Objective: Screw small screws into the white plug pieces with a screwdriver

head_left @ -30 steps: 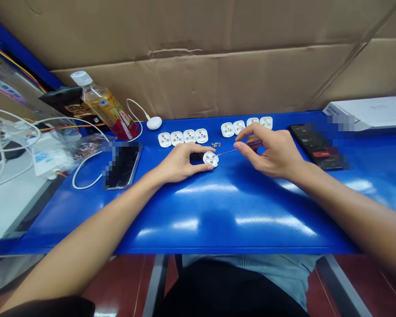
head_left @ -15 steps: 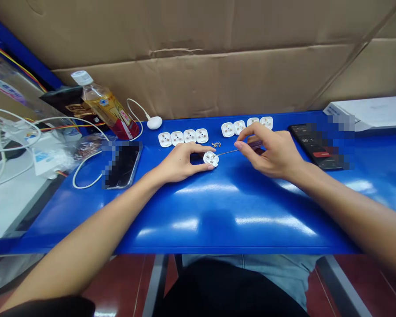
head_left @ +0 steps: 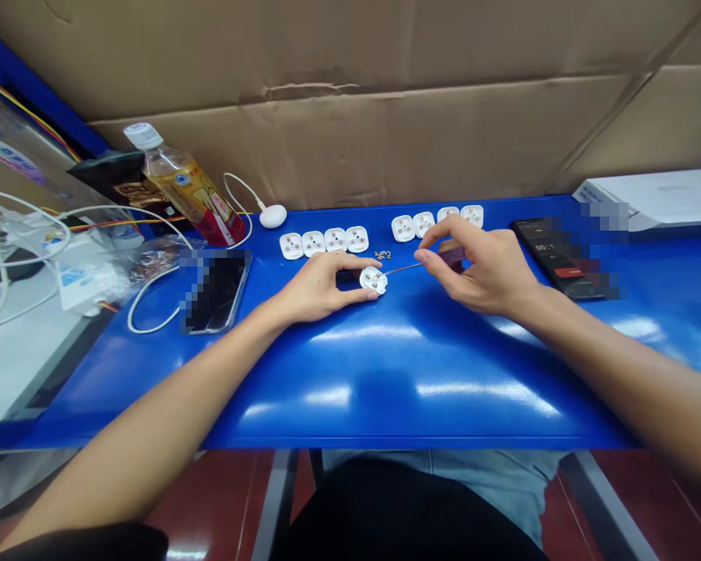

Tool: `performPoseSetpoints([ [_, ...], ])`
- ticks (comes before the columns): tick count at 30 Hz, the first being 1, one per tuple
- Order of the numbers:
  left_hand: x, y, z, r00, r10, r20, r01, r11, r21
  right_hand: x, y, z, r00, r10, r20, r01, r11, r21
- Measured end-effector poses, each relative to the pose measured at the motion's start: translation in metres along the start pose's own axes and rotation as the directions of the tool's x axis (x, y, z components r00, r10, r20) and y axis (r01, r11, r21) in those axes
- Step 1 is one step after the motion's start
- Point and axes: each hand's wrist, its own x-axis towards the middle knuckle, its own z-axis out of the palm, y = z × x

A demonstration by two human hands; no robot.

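My left hand (head_left: 321, 287) pinches a white plug part (head_left: 373, 280) against the blue table (head_left: 385, 374), thumb and forefinger on either side of it. My right hand (head_left: 479, 265) grips a small screwdriver (head_left: 426, 263) with a dark red handle; its thin shaft points left and its tip meets the plug part. A little heap of tiny screws (head_left: 382, 255) lies just behind that part. Two rows of similar white plug parts, the left row (head_left: 324, 241) and the right row (head_left: 435, 220), lie further back.
A phone (head_left: 217, 290) lies left of my hands, and a second phone (head_left: 552, 253) with a lit screen lies to the right. A drink bottle (head_left: 184, 187), white cables (head_left: 47, 234) and a white puck (head_left: 273, 216) crowd the left. A white box (head_left: 654, 199) and a cardboard wall (head_left: 356, 101) stand behind.
Almost nothing has moved. My right hand's fingers have shifted slightly on the screwdriver handle while its tip stays on the plug part.
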Motion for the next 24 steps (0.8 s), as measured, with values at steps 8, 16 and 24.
performPoseSetpoints([
  [8,0.001,0.0,0.0,1.0,-0.001,-0.004,0.001,1.0,-0.003,0.001,-0.003,-0.001,1.0,0.008,0.028,-0.009,1.0,0.03],
  [16,0.001,-0.001,0.0,1.0,0.0,0.001,0.0,1.0,-0.019,0.003,-0.01,-0.002,0.997,0.056,0.059,-0.06,0.996,0.063],
  [24,0.002,-0.001,0.001,1.0,0.012,0.011,-0.012,0.999,-0.047,0.011,-0.01,-0.015,0.974,-0.019,0.226,0.016,1.0,0.016],
])
